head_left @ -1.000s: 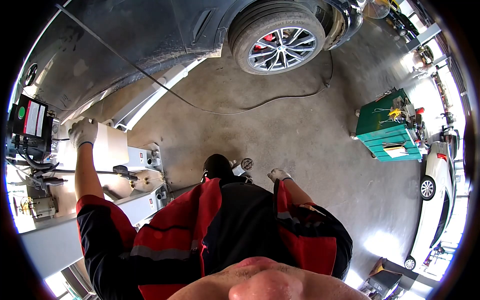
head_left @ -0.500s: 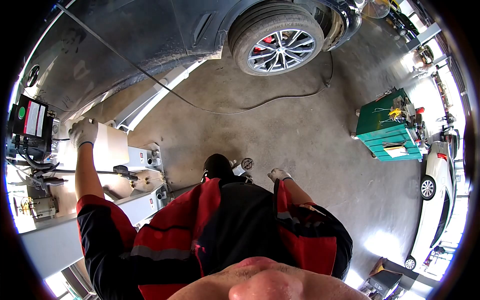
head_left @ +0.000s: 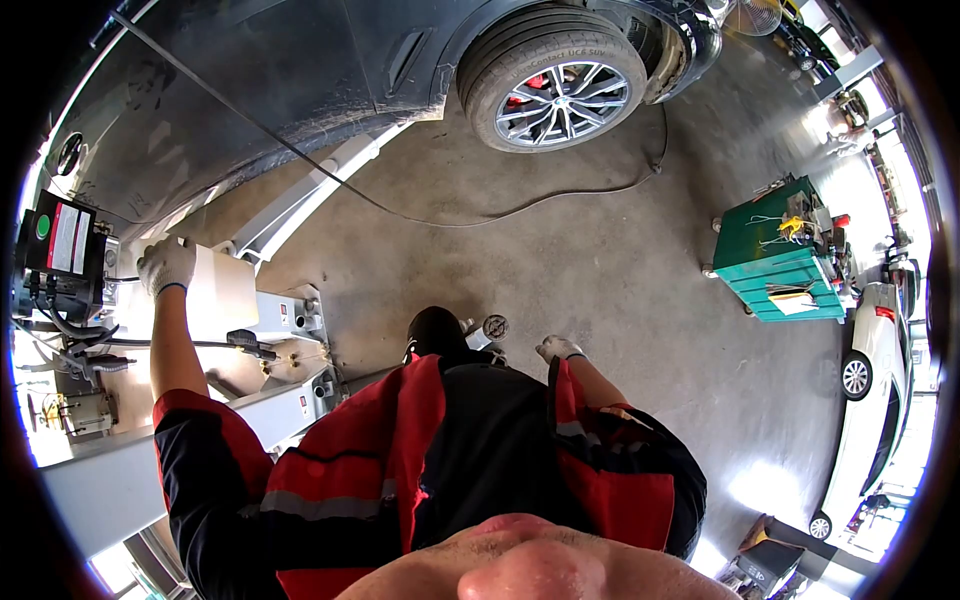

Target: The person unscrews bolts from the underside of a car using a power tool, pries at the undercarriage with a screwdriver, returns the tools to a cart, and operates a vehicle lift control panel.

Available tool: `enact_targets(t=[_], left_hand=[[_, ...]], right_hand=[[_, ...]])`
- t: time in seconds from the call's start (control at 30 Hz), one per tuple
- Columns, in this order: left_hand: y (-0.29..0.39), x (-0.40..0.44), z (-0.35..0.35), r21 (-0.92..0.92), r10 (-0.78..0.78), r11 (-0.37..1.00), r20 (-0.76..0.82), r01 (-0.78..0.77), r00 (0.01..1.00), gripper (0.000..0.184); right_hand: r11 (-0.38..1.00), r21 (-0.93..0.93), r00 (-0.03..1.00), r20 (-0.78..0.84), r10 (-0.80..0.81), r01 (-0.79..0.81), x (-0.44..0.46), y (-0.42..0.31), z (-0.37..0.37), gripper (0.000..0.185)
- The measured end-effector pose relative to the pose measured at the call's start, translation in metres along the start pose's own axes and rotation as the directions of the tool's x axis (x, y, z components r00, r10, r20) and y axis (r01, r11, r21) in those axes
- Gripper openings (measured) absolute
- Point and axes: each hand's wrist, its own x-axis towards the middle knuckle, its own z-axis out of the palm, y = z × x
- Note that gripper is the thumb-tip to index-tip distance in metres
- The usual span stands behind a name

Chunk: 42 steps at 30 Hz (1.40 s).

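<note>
My left hand (head_left: pixel 168 264), in a light work glove with a dark-edged cuff, reaches out to the pale cover (head_left: pixel 222 290) on the lift post. Its fingers are bent at the cover's upper left corner, beside a black control box (head_left: pixel 62 240) with a green round mark and a label. What lies under those fingers is hidden. My right hand (head_left: pixel 558 348), gloved too, hangs by my side above the floor with its fingers curled in; I see nothing in it. Ahead is a dark car (head_left: pixel 250 90) with a spoked wheel (head_left: pixel 563 102) and a red brake caliper behind the spokes.
A lift arm (head_left: pixel 310 190) runs under the car's sill. A thin hose (head_left: pixel 440 222) crosses the floor toward the wheel. To the right stands a green tool cart (head_left: pixel 775 260) with tools on top, and beyond it a white car (head_left: pixel 868 400). Cables and a hose sit at the left post.
The dark car's mirror and the tyre lettering have shifted very slightly in view. Both my hands keep the same place and shape.
</note>
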Motion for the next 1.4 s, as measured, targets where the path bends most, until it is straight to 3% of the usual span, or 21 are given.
enact_targets(t=[0.07,0.37,1.4], left_hand=[[-0.001,0.0,0.001,-0.009,0.003,1.0,-0.011,-0.003,1.0,0.052],[-0.001,0.006,0.007,-0.025,-0.017,1.0,-0.014,0.017,1.0,0.05],[-0.002,0.006,0.009,0.001,-0.004,1.0,-0.018,0.004,1.0,0.051]], right_hand=[[0.997,-0.07,0.994,0.111,0.018,-0.01,0.003,-0.001,-0.005,0.059],[0.996,-0.05,0.993,0.094,0.072,-0.067,-0.001,-0.005,-0.009,0.06],[0.995,-0.091,0.997,0.073,0.034,-0.028,0.01,0.005,0.002,0.057]])
